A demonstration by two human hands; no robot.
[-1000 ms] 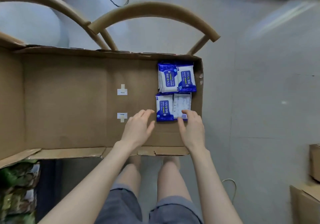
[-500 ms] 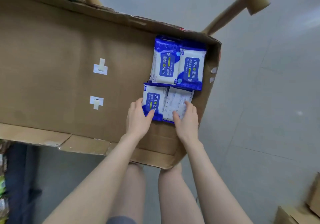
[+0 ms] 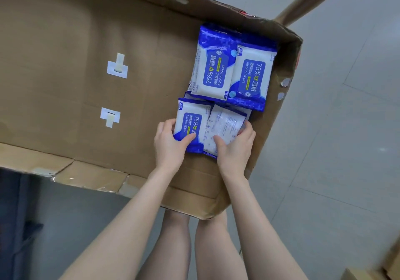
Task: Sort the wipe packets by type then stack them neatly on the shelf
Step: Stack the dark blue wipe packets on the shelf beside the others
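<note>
1. Fingers first: the left hand (image 3: 171,143) grips the face-up packet (image 3: 190,124). The thumb lies across its blue lower corner and the other fingers (image 3: 165,126) are curled round its left edge.
2. The right hand (image 3: 234,147) does the same on the flipped packet (image 3: 225,126). Its thumb presses the white printed back and its fingers (image 3: 249,128) are hooked round the right edge. So both hands are clenched on a packet, one each.
3. Those two packets sit side by side and touching. The flipped one overlaps the right edge of the face-up one a bit.
4. Just beyond them are two more "75% Alcohol Wipes" packs, the far-left packet (image 3: 213,72) and the far-right packet (image 3: 251,78), both label up. Their text runs in opposite directions, and the far-left one overlaps its neighbour.
5. There look to be more blue edges poking out under both rows, so probably stacks. I honestly can't tell how many are in each.
6. All of it is in the right end of a big cardboard box (image 3: 65,63), tucked near the right wall. The rest of the box floor shows bare brown board with two white tape patches (image 3: 117,66).
7. Outside the box there's a wooden bar (image 3: 303,5) at top right, a grey tiled floor (image 3: 346,128), and the person's bare legs (image 3: 173,247) below the near flap.
</note>
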